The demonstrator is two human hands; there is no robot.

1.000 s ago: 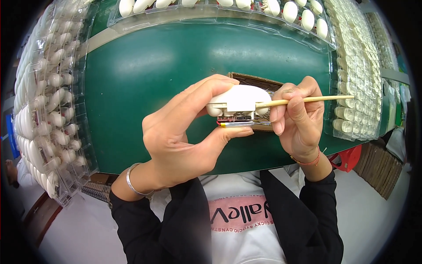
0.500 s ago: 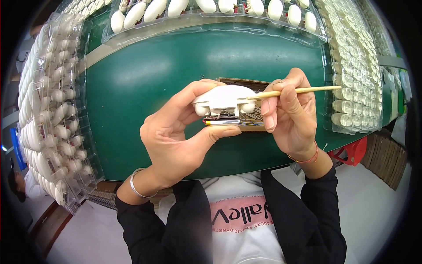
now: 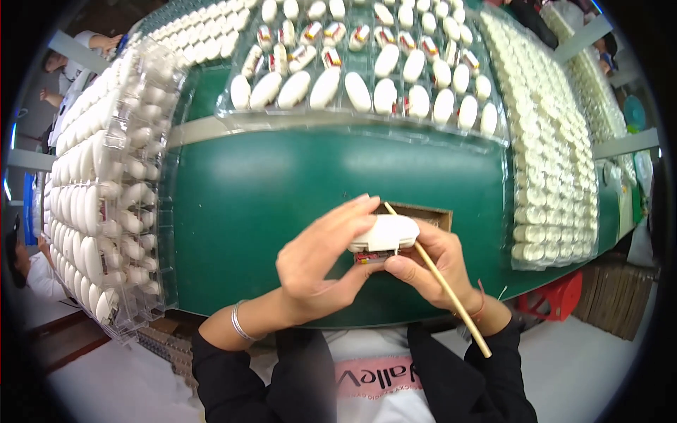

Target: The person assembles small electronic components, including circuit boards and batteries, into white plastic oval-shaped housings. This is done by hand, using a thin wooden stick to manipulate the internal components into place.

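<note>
A rounded white plastic device [image 3: 386, 230] sits between my hands above the green table [image 3: 282, 183]. A red and silvery part [image 3: 369, 258] shows along its underside, at the edge facing me. My left hand [image 3: 317, 257] grips the device from the left, fingers along its top and thumb below. In my right hand [image 3: 446, 262] is a thin wooden stick [image 3: 455, 302], slanting down towards my right forearm. The right thumb and fingers also touch the device's right side. Behind the hands lies a shallow cardboard box [image 3: 431, 213], mostly covered; its contents are hard to make out.
Clear trays [image 3: 236, 106] of white oval devices, some with red parts showing, spread across the far side. Stacked trays of white pieces [image 3: 88, 204] rise at left, and stacks of pale pieces [image 3: 550, 176] at right. A red stool [image 3: 553, 296] stands right. Other people appear at the left edge.
My view has tilted up, showing more of the far trays. The stick has swung from nearly level, pointing right, to slanting down towards me. My right hand has closed in on the device.
</note>
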